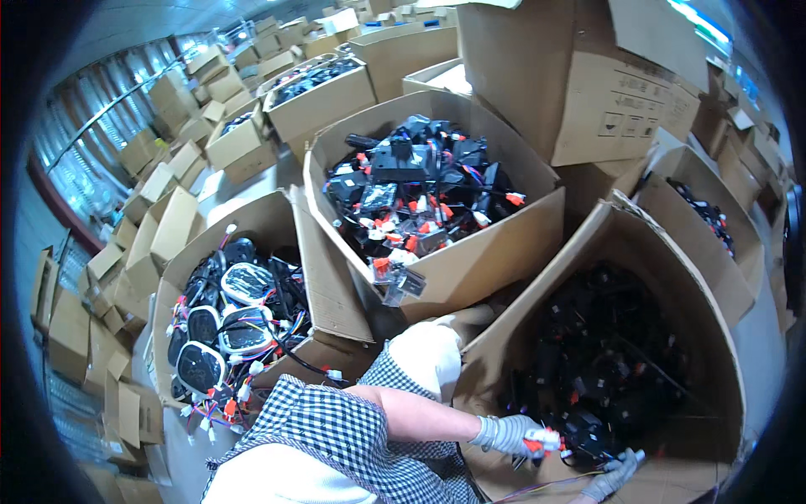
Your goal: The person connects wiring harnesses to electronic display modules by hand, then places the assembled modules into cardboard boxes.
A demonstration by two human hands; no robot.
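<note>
My left hand (508, 434), in a grey glove, is closed around a bunch of orange and white plug connectors (544, 441). My right hand (613, 476), also gloved, is bent around a cable end with a white connector (640, 455) by its fingertips. Between the two hands lies a black device with cables (588, 433). Both hands are over the near side of a deep cardboard box (705, 336) that holds a dark heap of black cabled parts (600, 353). Thin coloured wires (537, 485) run below my hands.
Ahead, a cardboard box (504, 260) holds black adapters with orange and white plugs. At the left, another box (332, 294) contains black, white-rimmed units with wires hanging over its edge. A tall carton (520, 76) rises behind. Many more boxes (75, 328) line the left side.
</note>
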